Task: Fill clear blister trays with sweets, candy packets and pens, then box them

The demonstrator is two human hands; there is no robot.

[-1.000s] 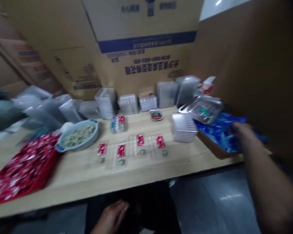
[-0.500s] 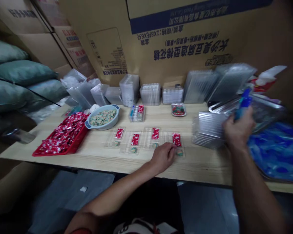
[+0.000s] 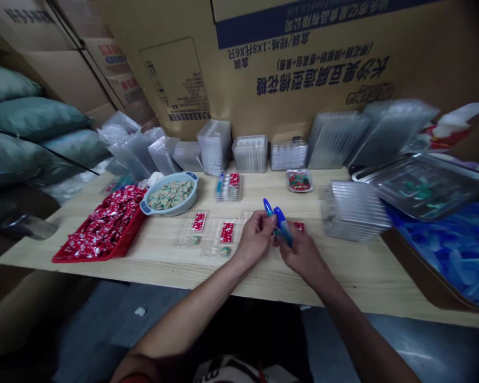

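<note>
Both my hands meet over the middle of the wooden table [image 3: 355,271]. My right hand [image 3: 301,254] is closed around a few small blue packets [image 3: 282,224] that stick up from its fingers. My left hand [image 3: 255,239] pinches the top of one of those blue packets. Beneath and to the left lie open clear plastic trays [image 3: 193,234], each holding a red sachet [image 3: 226,232] and a small green piece. One more red sachet [image 3: 299,226] shows just behind my right hand.
A red tray of red sachets [image 3: 99,234] and a blue bowl of green candies [image 3: 171,193] sit at left. Stacks of clear boxes [image 3: 353,210] line the back and right. A bin of blue packets [image 3: 455,250] is far right. Cardboard boxes [image 3: 303,64] stand behind.
My right hand has carried the blue packets from beside the clear stack down to the table's middle. My left hand lifted off the tray and now grips a packet too.
</note>
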